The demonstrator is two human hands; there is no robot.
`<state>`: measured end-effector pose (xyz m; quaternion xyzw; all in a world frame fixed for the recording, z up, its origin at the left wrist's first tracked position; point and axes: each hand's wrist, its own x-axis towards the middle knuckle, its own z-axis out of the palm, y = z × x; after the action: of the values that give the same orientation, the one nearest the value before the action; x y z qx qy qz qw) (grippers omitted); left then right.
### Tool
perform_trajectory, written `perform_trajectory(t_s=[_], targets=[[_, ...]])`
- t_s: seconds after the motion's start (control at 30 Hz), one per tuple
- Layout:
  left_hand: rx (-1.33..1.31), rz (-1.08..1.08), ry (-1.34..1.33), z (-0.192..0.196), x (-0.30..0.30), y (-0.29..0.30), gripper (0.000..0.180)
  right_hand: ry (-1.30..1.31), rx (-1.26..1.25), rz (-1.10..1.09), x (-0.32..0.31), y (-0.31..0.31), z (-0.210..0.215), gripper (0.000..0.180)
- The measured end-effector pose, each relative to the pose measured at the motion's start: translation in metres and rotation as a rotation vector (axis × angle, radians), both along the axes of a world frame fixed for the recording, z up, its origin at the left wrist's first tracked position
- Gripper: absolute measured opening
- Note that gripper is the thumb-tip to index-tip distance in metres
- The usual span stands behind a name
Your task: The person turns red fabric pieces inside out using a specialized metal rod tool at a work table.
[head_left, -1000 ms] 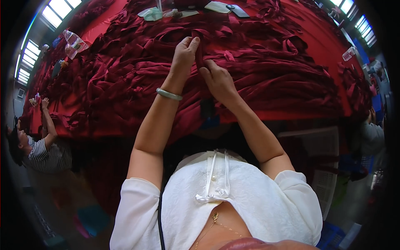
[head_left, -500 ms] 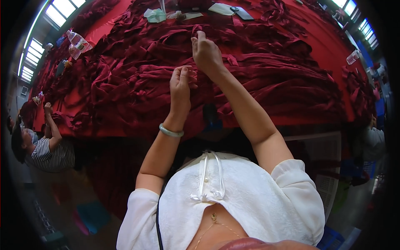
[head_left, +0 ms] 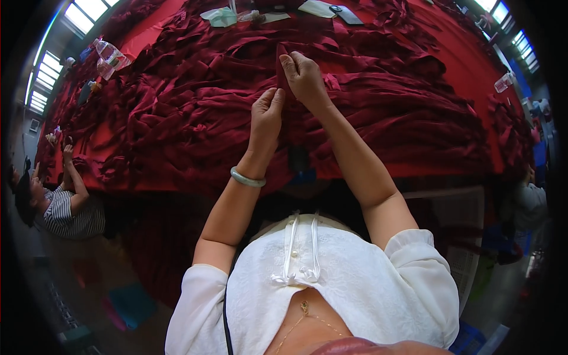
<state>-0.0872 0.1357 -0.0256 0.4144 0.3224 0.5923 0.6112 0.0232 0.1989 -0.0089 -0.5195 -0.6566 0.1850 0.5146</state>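
Note:
A narrow piece of dark red cloth (head_left: 280,66) is stretched between my two hands, above a broad heap of the same cloth (head_left: 195,121). My right hand (head_left: 306,78), the farther one, pinches its edge between thumb and fingers. Lower and to the left, my left hand (head_left: 267,113) has thumb and fingertips together at the cloth's near end. A pale bangle (head_left: 247,178) circles my left wrist. The cloth's far tip stands up past my right fingers.
Clear plastic bottles (head_left: 109,59) stand on the red-covered table's left side. A phone (head_left: 347,15) and a pale green packet (head_left: 219,18) lie at the back. A person in a striped shirt (head_left: 74,214) works at the left; a white crate (head_left: 452,236) stands below the table's right.
My right hand has drawn slightly nearer and rightward, bringing the cloth strip into view. My left hand has moved up and right to the strip's near end, its fingers closing there.

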Motion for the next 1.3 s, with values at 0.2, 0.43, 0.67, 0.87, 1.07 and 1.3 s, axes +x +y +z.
perform_trajectory(t_s=[0.2, 0.43, 0.67, 0.87, 1.07, 1.3], targets=[[0.041, 0.055, 0.101, 0.045, -0.003, 0.07, 0.02, 0.095, 0.126, -0.083, -0.017, -0.017, -0.002, 0.032], [0.0, -0.009, -0.081, 0.013, 0.006, 0.05, 0.017, 0.472, -0.176, 0.184, 0.035, 0.034, -0.017, 0.031], [-0.073, 0.046, -0.072, -0.005, -0.002, 0.002, 0.015, -0.132, 0.079, 0.051, -0.026, 0.094, 0.045, 0.033], [-0.052, 0.142, 0.051, 0.011, -0.017, 0.011, 0.016, 0.01, 0.098, -0.076, -0.03, 0.014, 0.006, 0.027], [0.02, -0.003, 0.092, 0.037, -0.004, 0.068, 0.018, 0.243, -0.04, 0.071, -0.012, -0.053, -0.011, 0.027], [-0.057, -0.057, -0.045, -0.002, -0.007, 0.018, 0.014, -0.033, -0.081, 0.129, 0.02, -0.066, -0.009, 0.026]])
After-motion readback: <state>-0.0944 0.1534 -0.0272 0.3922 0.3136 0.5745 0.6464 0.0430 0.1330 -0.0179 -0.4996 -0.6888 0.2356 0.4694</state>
